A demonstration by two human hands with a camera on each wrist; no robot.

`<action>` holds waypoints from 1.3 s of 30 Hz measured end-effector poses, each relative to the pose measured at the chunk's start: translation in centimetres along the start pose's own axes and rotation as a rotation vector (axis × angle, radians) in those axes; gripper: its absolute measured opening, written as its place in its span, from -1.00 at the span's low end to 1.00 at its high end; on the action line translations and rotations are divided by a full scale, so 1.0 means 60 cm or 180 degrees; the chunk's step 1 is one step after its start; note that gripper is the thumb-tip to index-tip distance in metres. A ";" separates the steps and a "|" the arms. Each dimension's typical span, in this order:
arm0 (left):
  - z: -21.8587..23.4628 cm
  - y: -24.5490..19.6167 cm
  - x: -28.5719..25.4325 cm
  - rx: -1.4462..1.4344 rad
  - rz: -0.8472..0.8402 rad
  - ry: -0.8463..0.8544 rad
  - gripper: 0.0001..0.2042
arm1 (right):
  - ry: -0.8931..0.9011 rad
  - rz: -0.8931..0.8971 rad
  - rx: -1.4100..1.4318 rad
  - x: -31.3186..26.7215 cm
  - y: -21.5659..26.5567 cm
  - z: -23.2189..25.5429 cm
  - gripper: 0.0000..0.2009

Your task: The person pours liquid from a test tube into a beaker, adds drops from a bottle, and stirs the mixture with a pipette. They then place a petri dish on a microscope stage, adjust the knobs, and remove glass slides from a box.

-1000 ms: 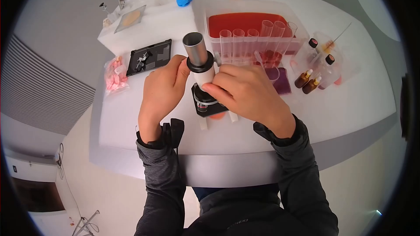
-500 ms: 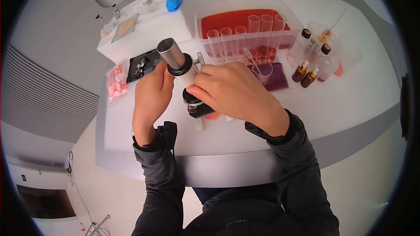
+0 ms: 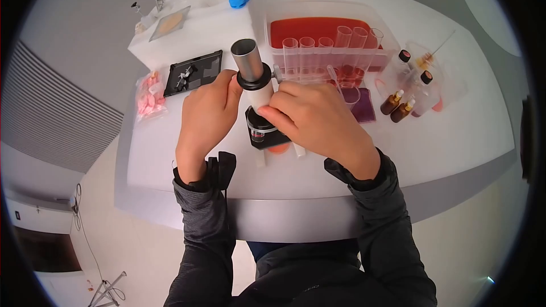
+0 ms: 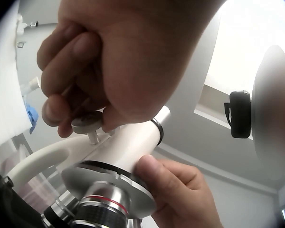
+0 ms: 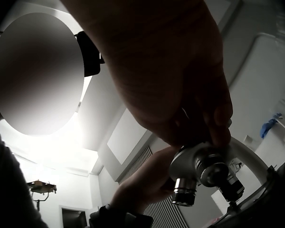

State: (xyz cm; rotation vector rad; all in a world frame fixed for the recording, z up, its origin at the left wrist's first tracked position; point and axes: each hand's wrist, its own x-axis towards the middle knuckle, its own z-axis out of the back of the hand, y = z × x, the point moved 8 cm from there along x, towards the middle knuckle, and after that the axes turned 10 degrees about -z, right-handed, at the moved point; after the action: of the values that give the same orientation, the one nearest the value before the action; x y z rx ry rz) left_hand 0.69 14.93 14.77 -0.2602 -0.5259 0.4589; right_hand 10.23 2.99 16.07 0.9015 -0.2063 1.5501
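A microscope with a silver eyepiece tube [image 3: 246,59] and white body [image 3: 260,98] stands between both hands. On its left side is my left hand [image 3: 208,116], whose curled fingers pinch a round metal knob [image 4: 87,122] in the left wrist view. My right hand [image 3: 321,122] grips the body from the right, thumb against the white barrel [image 4: 128,142]; its other fingertips are partly hidden. Objective lenses [image 5: 184,191] hang beneath the body in the right wrist view. The black stage [image 3: 266,137] is partly covered by the right hand.
Behind are a tub of red liquid [image 3: 318,29] and several test tubes [image 3: 343,40]. To the right stand brown dropper bottles [image 3: 392,102] and black-capped bottles [image 3: 424,88]. A black tray [image 3: 207,67], pink bag [image 3: 150,101] and white block [image 3: 199,34] lie left.
The head view swung and came back, shifting the whole scene. Both hands stay at the microscope, with little visible change in their hold.
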 end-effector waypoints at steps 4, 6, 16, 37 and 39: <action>-0.003 0.000 -0.003 0.0029 0.0045 -0.0019 -0.70 | 0.0038 0.0006 -0.0035 -0.003 0.000 -0.001 -0.80; -0.007 0.005 -0.002 0.0003 0.0071 -0.0031 -0.70 | 0.0038 0.0025 -0.0035 -0.003 0.000 0.003 -0.79; -0.015 0.020 -0.003 -0.0079 0.0260 0.0134 -0.71 | 0.0277 -0.0149 0.0063 -0.009 -0.006 0.004 -0.82; -0.010 0.021 -0.003 -0.1606 0.0149 0.0090 -0.76 | 0.0101 -0.0571 0.0170 -0.008 -0.042 0.025 -0.80; -0.012 0.014 0.001 -0.1786 0.0227 0.0092 -0.74 | 0.0127 -0.0714 0.0319 -0.007 -0.046 0.020 -0.76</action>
State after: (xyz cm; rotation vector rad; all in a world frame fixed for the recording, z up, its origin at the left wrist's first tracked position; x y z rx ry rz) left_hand 0.84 15.63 13.89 -0.8245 -0.6120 0.3683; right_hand 13.22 2.56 15.60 0.9378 0.0018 1.3775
